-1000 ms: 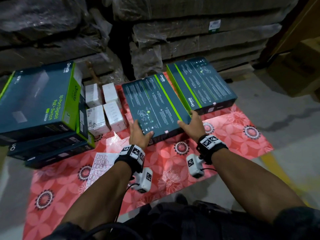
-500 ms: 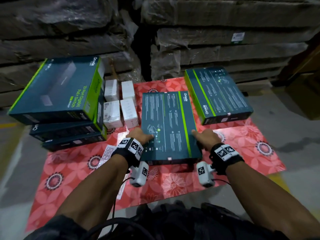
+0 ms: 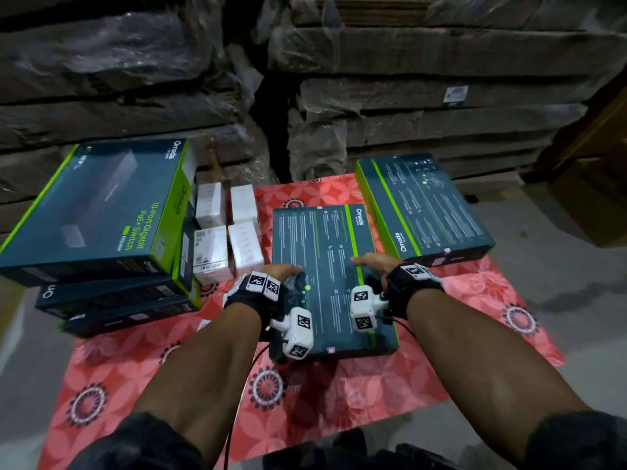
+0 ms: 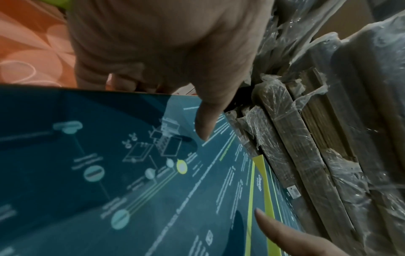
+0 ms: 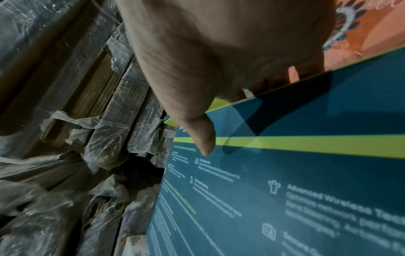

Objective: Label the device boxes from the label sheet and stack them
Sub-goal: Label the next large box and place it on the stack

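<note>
Your flat dark teal device box with a lime-green stripe (image 3: 334,276) sits in the middle of the red floral mat (image 3: 339,401), printed back face up, its long axis running straight away from you toward the plastic-wrapped cardboard stacks (image 3: 424,106), the brand name at the far end. Your left hand (image 3: 283,271) grips its left long edge, thumb on top and fingers curled down over the side; your right hand (image 3: 373,261) grips the right long edge the same way, thumb lying across the green stripe. Whether the box rests on the mat or is lifted off it, you cannot tell. On your left, four small white cartons (image 3: 227,232) stand just beside the box, and past them a pile of three larger teal boxes (image 3: 98,212). On your right a second teal box (image 3: 427,206) lies near, angled away. Bare mat shows between the box's near short edge and you
</note>
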The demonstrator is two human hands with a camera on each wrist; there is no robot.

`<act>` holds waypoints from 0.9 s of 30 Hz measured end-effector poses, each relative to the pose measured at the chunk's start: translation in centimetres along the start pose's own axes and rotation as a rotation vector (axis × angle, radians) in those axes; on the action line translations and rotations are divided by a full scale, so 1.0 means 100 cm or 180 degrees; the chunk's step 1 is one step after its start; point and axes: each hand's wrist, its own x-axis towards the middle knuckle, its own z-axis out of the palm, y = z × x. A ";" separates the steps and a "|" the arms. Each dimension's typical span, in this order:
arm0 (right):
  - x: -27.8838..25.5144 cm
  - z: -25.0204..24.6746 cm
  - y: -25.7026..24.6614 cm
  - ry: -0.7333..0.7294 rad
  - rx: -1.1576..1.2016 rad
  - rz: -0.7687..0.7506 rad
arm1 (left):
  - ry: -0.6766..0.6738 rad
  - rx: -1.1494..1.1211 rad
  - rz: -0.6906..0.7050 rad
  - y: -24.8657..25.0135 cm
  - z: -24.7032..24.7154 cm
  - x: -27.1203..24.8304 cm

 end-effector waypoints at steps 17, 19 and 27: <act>-0.029 0.002 0.003 0.0527 0.0747 0.0107 | -0.0346 -0.0732 0.0261 -0.010 0.004 -0.032; -0.038 -0.001 0.003 0.0551 0.0974 -0.0158 | -0.0183 -0.0850 0.0278 -0.014 0.005 -0.035; -0.096 0.004 0.005 0.1065 0.1931 -0.1427 | 0.0357 -0.1296 0.1284 0.016 -0.001 -0.062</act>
